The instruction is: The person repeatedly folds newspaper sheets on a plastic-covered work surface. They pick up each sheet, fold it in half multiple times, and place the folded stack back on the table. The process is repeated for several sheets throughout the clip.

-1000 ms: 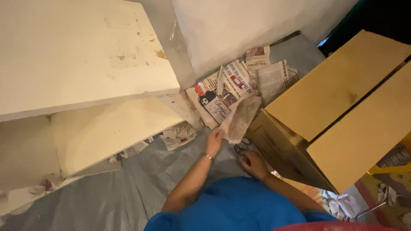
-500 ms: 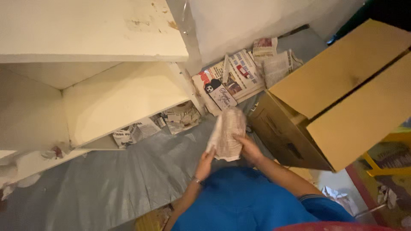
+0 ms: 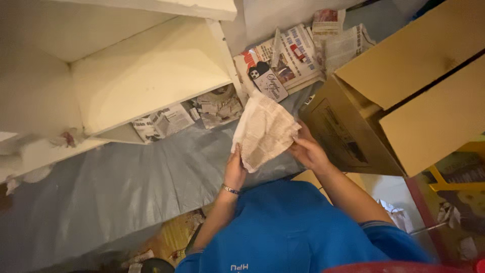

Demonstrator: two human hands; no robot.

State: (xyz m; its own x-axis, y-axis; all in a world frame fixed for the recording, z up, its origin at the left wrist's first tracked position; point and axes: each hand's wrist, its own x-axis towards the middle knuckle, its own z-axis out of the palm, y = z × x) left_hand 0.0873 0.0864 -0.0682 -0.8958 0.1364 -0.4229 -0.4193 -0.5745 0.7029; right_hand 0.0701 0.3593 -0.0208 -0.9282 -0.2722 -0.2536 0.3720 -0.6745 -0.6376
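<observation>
Here, left hand [image 3: 235, 172] grips crumpled newspaper sheet [image 3: 262, 131] at its lower edge | right hand [image 3: 308, 151] pinches its right side | cardboard box [image 3: 404, 96] just right of right hand

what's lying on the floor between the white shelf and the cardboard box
In the head view, spread newspapers with a phone on top lie between the shelf and the box. Nearer the person, both hands hold a crumpled sheet there.

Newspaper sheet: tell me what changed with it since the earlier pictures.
The newspaper sheet came up off the floor pile toward the body; now both hands hold it, left hand at its lower edge, right hand at its side. The cardboard box, phone and white shelf stayed put.
</observation>
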